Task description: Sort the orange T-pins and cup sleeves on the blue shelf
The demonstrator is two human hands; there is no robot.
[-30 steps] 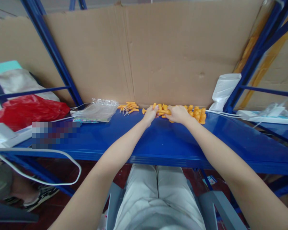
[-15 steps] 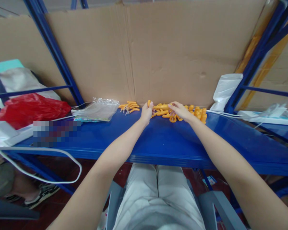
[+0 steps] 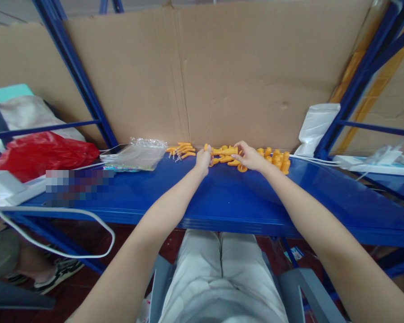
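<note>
A heap of small orange plastic pieces [image 3: 276, 159] lies at the back of the blue shelf [image 3: 222, 197], against the cardboard wall. My left hand [image 3: 204, 160] is closed round one orange piece whose tip sticks out above the fingers. My right hand [image 3: 249, 157] pinches another orange piece [image 3: 229, 151] at the heap's left end, and an orange ring [image 3: 242, 168] lies just below it. A smaller cluster of orange pieces with metal chains [image 3: 181, 150] sits to the left of my left hand.
A clear plastic bag [image 3: 136, 154] lies left of the cluster, a red bag [image 3: 40, 154] farther left. A white pouch [image 3: 314, 128] leans at the right upright. White cable [image 3: 54, 211] loops off the shelf's front. Another person's leg and shoe [image 3: 50, 273] show at lower left.
Both hands were buried in the orange heap a second ago. They have lifted and drawn apart, each with a piece in its fingers, and the left hand moved slightly left.
</note>
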